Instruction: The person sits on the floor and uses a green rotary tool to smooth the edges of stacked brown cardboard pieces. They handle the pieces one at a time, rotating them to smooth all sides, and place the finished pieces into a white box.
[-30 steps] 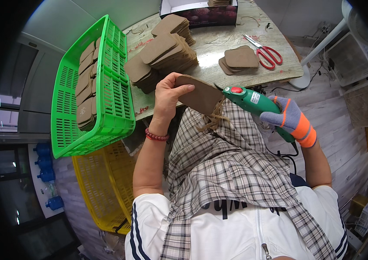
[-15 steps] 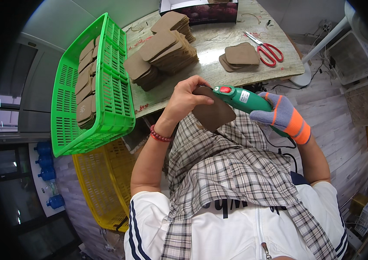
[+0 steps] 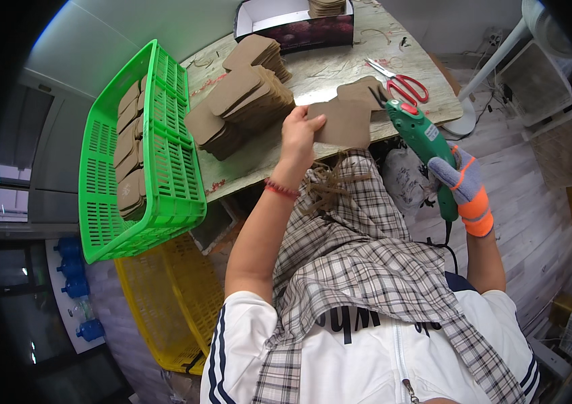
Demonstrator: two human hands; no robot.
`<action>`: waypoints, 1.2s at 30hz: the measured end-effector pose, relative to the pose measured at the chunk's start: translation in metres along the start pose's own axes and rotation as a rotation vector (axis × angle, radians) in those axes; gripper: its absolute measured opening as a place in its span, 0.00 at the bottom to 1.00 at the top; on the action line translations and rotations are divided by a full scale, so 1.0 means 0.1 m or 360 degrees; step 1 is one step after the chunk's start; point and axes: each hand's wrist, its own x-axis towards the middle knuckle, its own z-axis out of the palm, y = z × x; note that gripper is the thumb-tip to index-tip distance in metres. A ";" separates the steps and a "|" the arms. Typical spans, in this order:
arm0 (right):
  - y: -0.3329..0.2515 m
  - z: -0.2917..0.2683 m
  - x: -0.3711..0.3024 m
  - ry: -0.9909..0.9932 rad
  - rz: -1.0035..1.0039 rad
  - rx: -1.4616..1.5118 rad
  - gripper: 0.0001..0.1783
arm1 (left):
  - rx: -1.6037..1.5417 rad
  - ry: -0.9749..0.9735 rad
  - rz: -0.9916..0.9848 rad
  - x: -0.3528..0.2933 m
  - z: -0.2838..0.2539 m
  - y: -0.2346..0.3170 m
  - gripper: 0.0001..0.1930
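Note:
My bare left hand [image 3: 300,137], a red bead bracelet at its wrist, pinches a flat brown piece with rounded corners [image 3: 346,124] by its left edge, over the table's front edge. My right hand [image 3: 462,185], in a grey and orange glove, is closed around a green corded power tool [image 3: 427,138] with a red button and a dark forked tip. That tip points up and left, apart from the held piece. Behind the piece, partly hidden, lies a small stack of brown pieces [image 3: 361,89]. Taller stacks of such pieces [image 3: 249,94] stand left of my left hand.
Red-handled scissors [image 3: 404,86] lie on the table [image 3: 326,64], near a dark box [image 3: 299,32] at the back. To the left stands a green crate [image 3: 171,145] with brown pieces, above a yellow crate [image 3: 164,296]. Brown strips [image 3: 329,185] lie on my checked apron.
My left hand has moved the brown piece up and forward, toward the small stack. The power tool has swung away to the right, its tip now upward. Brown strips show on my lap.

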 end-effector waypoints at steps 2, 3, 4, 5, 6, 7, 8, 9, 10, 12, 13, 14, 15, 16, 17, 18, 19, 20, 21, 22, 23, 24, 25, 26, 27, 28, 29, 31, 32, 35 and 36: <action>-0.02 -0.06 -0.02 0.0034 0.0002 0.0020 0.18 | -0.0102 0.0010 0.0042 0.30 0.15 -0.11 0.14; -0.01 -0.07 -0.02 0.0055 -0.0019 0.0018 0.18 | -0.0160 0.0003 0.0051 0.39 0.21 -0.14 0.15; 0.01 -0.09 -0.02 0.0071 -0.0042 0.0016 0.17 | 0.0092 0.0114 0.0111 0.43 0.25 -0.18 0.16; 0.02 -0.10 -0.02 0.0092 -0.0061 0.0015 0.17 | 0.0346 0.0220 0.0167 0.44 0.33 -0.16 0.18; 0.01 -0.10 -0.03 0.0097 -0.0057 -0.0019 0.17 | 0.0598 0.0331 0.0225 0.44 0.38 -0.13 0.19; 0.00 -0.09 -0.06 0.0097 -0.0053 -0.0054 0.17 | 0.0792 0.0312 0.0426 0.38 0.36 -0.10 0.20; 0.00 -0.09 -0.07 0.0104 -0.0051 -0.0084 0.17 | 0.0988 0.0285 0.0631 0.28 0.31 -0.06 0.20; 0.03 -0.10 -0.07 0.0112 -0.0039 -0.0112 0.17 | 0.1187 0.0258 0.0835 0.19 0.23 0.00 0.21; 0.09 -0.13 -0.06 0.0118 -0.0025 -0.0141 0.18 | 0.1314 0.0228 0.1042 0.14 0.10 0.09 0.18; 0.17 -0.11 -0.06 0.0103 0.0023 -0.0160 0.17 | 0.1783 0.0486 0.1677 0.06 -0.17 0.45 0.15; 0.20 -0.09 -0.05 0.0087 0.0049 -0.0145 0.17 | 0.1977 0.0715 0.1726 0.00 -0.29 0.67 0.16; 0.21 -0.06 -0.05 0.0072 0.0071 -0.0133 0.17 | 0.2255 0.0863 0.1673 0.01 -0.49 0.88 0.16; 0.18 0.00 -0.04 0.0036 0.0070 -0.0136 0.17 | 0.2468 0.0956 0.1602 0.08 -0.78 0.97 0.17; 0.14 0.06 -0.04 0.0008 0.0069 -0.0144 0.17 | 0.2668 0.1046 0.1522 0.21 -1.09 0.97 0.18; 0.11 0.11 -0.04 -0.0017 0.0067 -0.0151 0.17 | 0.2867 0.1133 0.1434 0.31 -1.29 0.99 0.20; 0.12 0.14 -0.03 -0.0020 0.0058 -0.0164 0.17 | 0.2711 0.0976 0.1049 0.40 -1.36 1.06 0.23; 0.15 0.17 -0.01 -0.0024 0.0048 -0.0176 0.18 | 0.2532 0.0820 0.0680 0.47 -1.43 1.13 0.25; 0.18 0.19 -0.01 -0.0013 0.0047 -0.0196 0.18 | 0.2322 0.0644 0.0323 0.49 -1.40 1.18 0.28; 0.20 0.21 0.00 -0.0037 0.0033 -0.0198 0.19 | 0.2321 0.0624 0.0325 0.49 -1.37 1.22 0.28; 0.20 0.23 0.01 -0.0061 0.0019 -0.0198 0.19 | 0.2321 0.0604 0.0326 0.48 -1.35 1.26 0.29; 0.21 0.24 0.01 -0.0088 0.0012 -0.0207 0.20 | 0.2314 0.0584 0.0319 0.45 -1.33 1.28 0.30; 0.22 0.26 0.02 -0.0094 0.0027 -0.0221 0.21 | 0.2343 0.0631 0.0425 0.45 -1.33 1.28 0.30; 0.20 0.27 0.02 -0.0097 0.0021 -0.0227 0.21 | 0.2370 0.0678 0.0531 0.47 -1.34 1.27 0.30; 0.19 0.28 0.02 -0.0104 0.0015 -0.0231 0.22 | 0.2400 0.0729 0.0634 0.45 -1.34 1.28 0.30; 0.18 0.30 0.02 -0.0111 0.0009 -0.0234 0.22 | 0.2436 0.0736 0.0694 0.43 -1.34 1.29 0.30; 0.17 0.31 0.03 -0.0123 0.0006 -0.0242 0.22 | 0.2472 0.0742 0.0755 0.42 -1.35 1.33 0.30; 0.15 0.32 0.03 -0.0129 0.0007 -0.0246 0.22 | 0.2510 0.0740 0.0817 0.40 -1.34 1.37 0.29; 0.12 0.34 0.04 -0.0131 -0.0004 -0.0242 0.22 | 0.2176 0.0725 0.0828 0.32 -1.32 1.43 0.22; 0.12 0.36 0.05 -0.0131 -0.0015 -0.0229 0.22 | 0.1966 0.0718 0.0762 0.28 -1.33 1.45 0.20; 0.02 0.45 0.05 -0.0145 -0.0003 -0.0222 0.20 | 0.0710 0.0557 0.0719 -0.06 -0.99 1.33 0.10; -0.04 0.50 0.05 -0.0159 0.0003 -0.0224 0.19 | 0.0228 0.0443 0.0798 -0.15 -0.90 1.22 0.10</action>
